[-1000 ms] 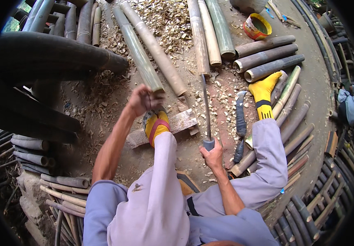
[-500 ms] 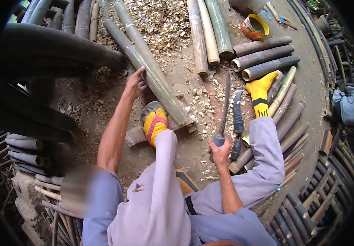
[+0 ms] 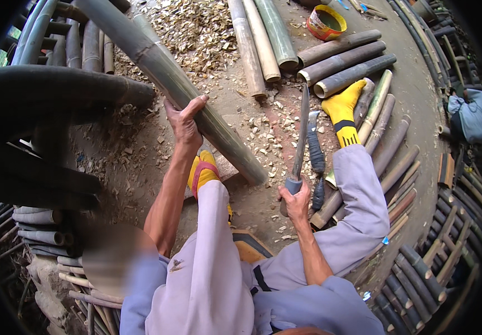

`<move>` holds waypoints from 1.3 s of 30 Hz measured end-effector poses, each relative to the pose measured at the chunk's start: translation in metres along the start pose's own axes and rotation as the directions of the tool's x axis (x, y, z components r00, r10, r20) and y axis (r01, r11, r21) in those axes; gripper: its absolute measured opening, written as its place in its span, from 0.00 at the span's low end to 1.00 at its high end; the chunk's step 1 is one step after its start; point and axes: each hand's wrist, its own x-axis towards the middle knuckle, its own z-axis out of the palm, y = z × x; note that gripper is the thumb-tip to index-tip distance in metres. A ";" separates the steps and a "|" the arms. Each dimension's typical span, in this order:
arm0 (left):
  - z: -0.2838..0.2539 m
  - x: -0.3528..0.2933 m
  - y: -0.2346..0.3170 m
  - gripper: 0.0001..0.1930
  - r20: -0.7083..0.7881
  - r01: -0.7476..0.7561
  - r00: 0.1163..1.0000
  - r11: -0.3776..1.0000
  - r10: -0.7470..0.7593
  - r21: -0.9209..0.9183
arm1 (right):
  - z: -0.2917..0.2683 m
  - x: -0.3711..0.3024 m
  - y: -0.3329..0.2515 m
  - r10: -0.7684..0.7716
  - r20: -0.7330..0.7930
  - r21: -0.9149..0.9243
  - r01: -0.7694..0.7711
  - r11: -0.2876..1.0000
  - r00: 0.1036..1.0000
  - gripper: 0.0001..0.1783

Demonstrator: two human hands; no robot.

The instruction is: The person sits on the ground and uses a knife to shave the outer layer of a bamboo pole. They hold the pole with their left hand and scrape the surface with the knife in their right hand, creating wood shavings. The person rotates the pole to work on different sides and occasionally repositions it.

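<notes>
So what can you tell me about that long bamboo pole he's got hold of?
The bamboo pole is a long, thick, round stem, dull green-grey with pale node rings and a cut lower end. It lies tilted, running from the upper left of the view down to the middle. The left hand grips it from the side about midway. Its lower end sits just above the yellow shoe and the wooden block; whether it touches them cannot be told.

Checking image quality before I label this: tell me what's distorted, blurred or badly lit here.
Head view: fisheye bends the bamboo poles near the rim, with black vignette corners; a smeared blur patch sits lower left; daylight is soft and even, the left hand, right hand and long blade sharp.
</notes>
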 end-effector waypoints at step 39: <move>0.044 -0.077 0.051 0.40 0.816 -0.316 0.578 0.914 -0.028 0.255 | -0.021 0.027 -0.220 -0.489 0.050 0.430 0.424 0.798 0.871 0.34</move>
